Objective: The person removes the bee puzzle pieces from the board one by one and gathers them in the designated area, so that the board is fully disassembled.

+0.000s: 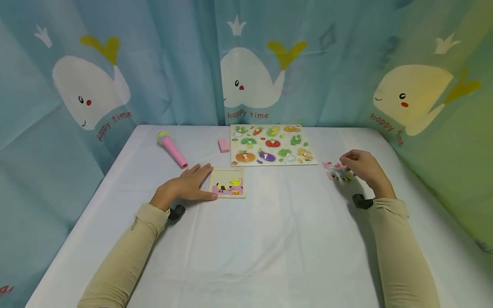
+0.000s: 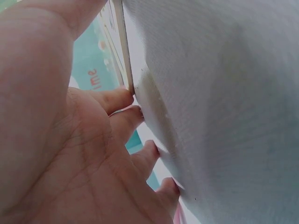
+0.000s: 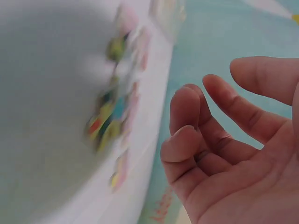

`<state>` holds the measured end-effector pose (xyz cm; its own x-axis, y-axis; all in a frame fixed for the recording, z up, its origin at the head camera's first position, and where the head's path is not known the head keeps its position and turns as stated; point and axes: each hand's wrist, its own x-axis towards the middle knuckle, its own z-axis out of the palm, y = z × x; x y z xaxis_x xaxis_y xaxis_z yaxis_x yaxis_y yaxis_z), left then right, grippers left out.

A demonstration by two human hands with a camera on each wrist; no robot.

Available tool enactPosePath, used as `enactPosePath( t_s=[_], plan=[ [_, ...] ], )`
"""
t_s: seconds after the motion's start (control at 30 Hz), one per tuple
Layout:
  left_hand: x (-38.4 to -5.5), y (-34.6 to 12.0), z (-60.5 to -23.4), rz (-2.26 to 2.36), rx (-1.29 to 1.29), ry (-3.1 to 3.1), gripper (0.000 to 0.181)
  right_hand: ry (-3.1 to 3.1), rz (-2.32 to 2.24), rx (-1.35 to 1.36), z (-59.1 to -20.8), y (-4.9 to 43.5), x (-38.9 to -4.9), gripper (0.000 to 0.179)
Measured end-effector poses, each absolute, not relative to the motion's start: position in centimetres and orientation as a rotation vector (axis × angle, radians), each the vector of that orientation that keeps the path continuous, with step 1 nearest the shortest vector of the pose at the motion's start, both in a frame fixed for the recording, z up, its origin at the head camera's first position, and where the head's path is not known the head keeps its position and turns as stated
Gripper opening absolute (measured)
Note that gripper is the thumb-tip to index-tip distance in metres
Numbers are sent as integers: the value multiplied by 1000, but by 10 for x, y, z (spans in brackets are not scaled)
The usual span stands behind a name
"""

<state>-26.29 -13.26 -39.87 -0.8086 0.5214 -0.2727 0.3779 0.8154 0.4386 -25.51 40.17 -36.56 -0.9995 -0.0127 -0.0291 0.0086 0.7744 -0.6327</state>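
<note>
The left hand (image 1: 188,185), splayed, touches a square wooden puzzle tray (image 1: 220,176) at nine o'clock. Toward three o'clock, the right hand (image 1: 363,167), loose and empty, hovers by small multicoloured puzzle pieces (image 1: 341,173).

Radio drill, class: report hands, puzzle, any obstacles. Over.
Left hand spread, touching puzzle tray, which is partly filled. Right hand over loose pieces, no grip visible. Vegetable board behind, outside the direct path from pieces to tray.
</note>
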Motion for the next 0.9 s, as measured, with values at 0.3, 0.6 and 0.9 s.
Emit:
enactPosePath(
  t_s=[0.3,0.6,0.9],
  plan=[
    [-265,-131,-396,505,670,2609,105,2914,-1076,-148,-344,356,-262,47],
    [-266,-131,-399,498,680,2608,106,2807,-1224,-368,-334,304,-269,36],
    [-266,-133,-400,487,664,2616,107,2638,-1333,-480,-331,255,-272,30]
  ],
)
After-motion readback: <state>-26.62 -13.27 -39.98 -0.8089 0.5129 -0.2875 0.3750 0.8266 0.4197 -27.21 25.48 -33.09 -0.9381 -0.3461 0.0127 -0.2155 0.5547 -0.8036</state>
